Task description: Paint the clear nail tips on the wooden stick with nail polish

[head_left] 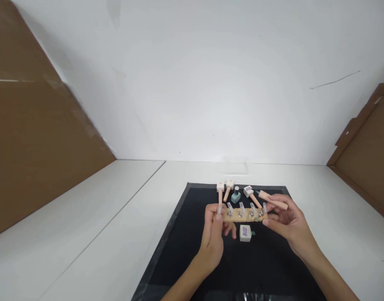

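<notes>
A tan strip-shaped nail tip stand (237, 215) is held level above the black mat, with several clear false nail tips (242, 207) standing along it. My left hand (213, 244) pinches its left end between thumb and fingers. At the other end, my right hand (290, 223) has its thumb and fingertips on the stand. A peach-handled nail polish brush (273, 200) also rests in the right hand, its dark bristle end pointing left. Just below the stand, an open white square nail polish bottle (245, 234) lies on its side with its dark neck to the right.
Behind the stand are peach-capped white polish bottles (230, 184) and a teal polish bottle (236, 196). A black mat (185, 251) covers part of the white table (116, 234). A clear flat tray (235, 168) sits near the wall. Brown cardboard panels (38, 125) flank both sides.
</notes>
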